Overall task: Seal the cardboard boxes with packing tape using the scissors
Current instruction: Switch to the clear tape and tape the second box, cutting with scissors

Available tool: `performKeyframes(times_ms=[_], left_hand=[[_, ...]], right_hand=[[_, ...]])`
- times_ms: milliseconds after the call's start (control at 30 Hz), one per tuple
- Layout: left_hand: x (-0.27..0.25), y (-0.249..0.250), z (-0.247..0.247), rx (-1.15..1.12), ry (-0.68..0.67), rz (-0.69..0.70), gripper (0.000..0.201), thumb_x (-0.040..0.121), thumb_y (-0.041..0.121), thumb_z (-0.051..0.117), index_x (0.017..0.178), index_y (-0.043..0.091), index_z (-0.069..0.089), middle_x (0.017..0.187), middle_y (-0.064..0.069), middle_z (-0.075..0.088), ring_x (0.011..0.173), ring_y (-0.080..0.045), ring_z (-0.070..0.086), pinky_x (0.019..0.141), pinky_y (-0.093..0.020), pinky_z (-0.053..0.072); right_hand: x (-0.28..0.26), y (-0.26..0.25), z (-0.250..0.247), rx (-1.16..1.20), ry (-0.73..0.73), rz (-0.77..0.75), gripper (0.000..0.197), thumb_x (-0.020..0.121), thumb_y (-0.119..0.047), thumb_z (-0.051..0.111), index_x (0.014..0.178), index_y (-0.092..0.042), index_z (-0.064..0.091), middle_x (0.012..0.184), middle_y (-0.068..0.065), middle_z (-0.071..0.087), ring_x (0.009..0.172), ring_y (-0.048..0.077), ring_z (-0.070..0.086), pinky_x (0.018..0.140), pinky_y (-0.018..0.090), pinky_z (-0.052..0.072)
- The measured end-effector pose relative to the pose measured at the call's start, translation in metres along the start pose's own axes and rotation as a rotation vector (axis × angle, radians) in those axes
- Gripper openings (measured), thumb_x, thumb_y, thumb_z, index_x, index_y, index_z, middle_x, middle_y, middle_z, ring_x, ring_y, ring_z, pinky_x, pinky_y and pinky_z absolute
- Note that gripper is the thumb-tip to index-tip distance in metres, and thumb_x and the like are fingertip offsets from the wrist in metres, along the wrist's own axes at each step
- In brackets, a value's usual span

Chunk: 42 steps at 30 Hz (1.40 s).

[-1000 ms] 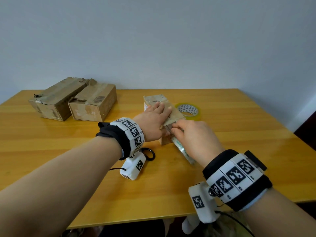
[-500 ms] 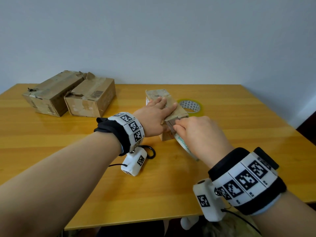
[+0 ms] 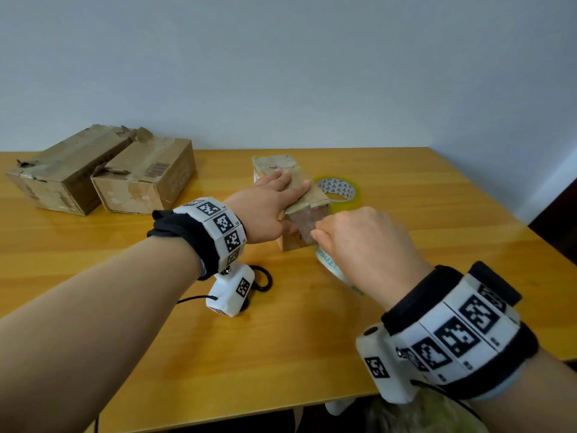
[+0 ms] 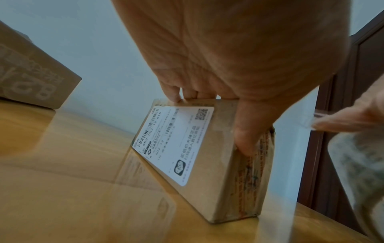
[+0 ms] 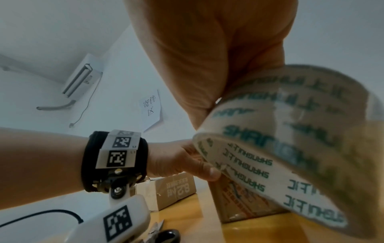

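Left hand (image 3: 265, 210) lies flat, fingers straight, on top of the small brown cardboard box (image 3: 307, 201) mid-table; thumb presses its near end face. Right hand (image 3: 359, 245) grips a roll of clear packing tape with green print (image 5: 280, 148), a strip running up onto the box's near edge. Black-handled scissors (image 3: 260, 278) lie under the left wrist. Second tape roll (image 3: 338, 189) beside the box. Two larger worn cardboard boxes (image 3: 103, 176), shut, sit far left on the yellow wooden table (image 3: 312, 339).

Tape roll (image 3: 331, 267) pulled nearer (slightly).
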State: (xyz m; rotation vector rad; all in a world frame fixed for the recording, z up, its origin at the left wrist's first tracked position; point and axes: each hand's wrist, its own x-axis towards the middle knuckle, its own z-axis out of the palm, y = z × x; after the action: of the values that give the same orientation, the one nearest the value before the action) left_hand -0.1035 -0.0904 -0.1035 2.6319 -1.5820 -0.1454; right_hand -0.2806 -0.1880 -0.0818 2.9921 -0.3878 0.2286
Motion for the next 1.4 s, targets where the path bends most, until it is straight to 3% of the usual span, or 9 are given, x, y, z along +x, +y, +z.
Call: performKeyframes(times_ms=[233,500,633,733,833,933,1200,1300,1400], left_hand=[[0.003,-0.003,0.002,-0.002,0.010,0.003,0.081,0.096,0.045,0.053,0.155,0.040,-0.003,0.166,-0.003,-0.004,0.152,-0.021,-0.010,0.121,-0.042,0.008],[0.004,-0.002,0.003,0.001,0.003,0.004,0.082,0.096,0.044,0.053,0.155,0.040,-0.004,0.166,-0.003,-0.005,0.151,-0.022,-0.012,0.122,-0.043,0.007],[0.002,-0.002,0.002,-0.025,-0.006,0.016,0.083,0.096,0.043,0.054,0.156,0.038,-0.003,0.165,-0.003,-0.008,0.151,-0.021,-0.014,0.121,-0.040,0.004],[-0.002,-0.002,-0.006,-0.015,-0.063,0.031,0.090,0.091,0.037,0.059,0.157,0.035,-0.003,0.165,-0.001,-0.008,0.151,-0.021,-0.013,0.121,-0.041,0.004],[0.000,0.005,-0.020,-0.028,-0.102,-0.015,0.086,0.080,0.056,0.046,0.157,0.031,0.015,0.163,-0.004,0.016,0.151,-0.026,0.007,0.120,-0.047,0.008],[0.005,0.013,-0.018,0.014,0.048,-0.064,0.065,0.089,0.067,0.032,0.138,0.027,0.051,0.127,-0.003,0.057,0.129,-0.027,0.045,0.118,-0.048,0.018],[0.010,0.025,0.005,0.102,0.128,-0.120,0.060,0.101,0.050,0.029,0.149,0.014,0.034,0.146,-0.017,0.043,0.142,-0.037,0.029,0.112,-0.055,0.030],[0.013,0.021,-0.004,0.062,0.099,-0.056,0.052,0.100,0.046,0.038,0.139,0.012,0.046,0.126,-0.015,0.057,0.123,-0.032,0.047,0.093,-0.043,0.045],[0.011,0.020,-0.014,0.056,0.120,-0.036,0.034,0.100,0.038,0.041,0.111,0.012,0.059,0.103,-0.009,0.063,0.091,-0.023,0.056,0.072,-0.034,0.043]], right_hand=[[0.008,0.002,0.014,0.129,-0.079,0.049,0.036,0.104,-0.046,0.044,0.110,-0.027,0.073,0.098,-0.001,0.073,0.088,0.025,0.068,0.071,0.039,0.058],[0.021,0.000,0.020,0.199,-0.112,0.078,0.032,0.103,-0.044,0.048,0.095,-0.025,0.073,0.079,-0.004,0.062,0.079,0.023,0.061,0.062,0.032,0.045],[0.032,-0.002,0.021,0.237,-0.152,0.128,0.043,0.102,-0.040,0.052,0.062,-0.025,0.049,0.064,-0.007,0.043,0.070,0.023,0.051,0.060,0.031,0.038],[0.037,-0.003,0.023,0.253,-0.156,0.132,0.043,0.101,-0.038,0.054,0.061,-0.024,0.047,0.064,-0.006,0.044,0.069,0.024,0.050,0.061,0.031,0.037],[0.039,-0.006,0.025,0.236,-0.162,0.126,0.029,0.100,-0.034,0.056,0.075,-0.022,0.061,0.067,-0.005,0.050,0.069,0.023,0.053,0.055,0.031,0.035],[0.041,-0.008,0.025,0.203,-0.164,0.094,0.017,0.100,-0.033,0.055,0.088,-0.022,0.061,0.070,-0.005,0.046,0.073,0.023,0.052,0.052,0.031,0.030],[0.038,0.001,0.028,0.243,-0.218,0.087,0.038,0.099,-0.037,0.057,0.064,-0.027,0.046,0.070,-0.005,0.050,0.077,0.025,0.058,0.063,0.034,0.042],[0.041,0.010,0.020,0.339,-0.287,0.096,0.023,0.099,-0.039,0.059,0.079,-0.031,0.067,0.081,-0.006,0.063,0.079,0.020,0.059,0.063,0.031,0.042],[0.034,0.019,0.011,0.527,-0.314,0.085,0.037,0.096,-0.042,0.063,0.133,-0.035,0.063,0.132,-0.009,0.064,0.108,0.011,0.062,0.083,0.025,0.049]])
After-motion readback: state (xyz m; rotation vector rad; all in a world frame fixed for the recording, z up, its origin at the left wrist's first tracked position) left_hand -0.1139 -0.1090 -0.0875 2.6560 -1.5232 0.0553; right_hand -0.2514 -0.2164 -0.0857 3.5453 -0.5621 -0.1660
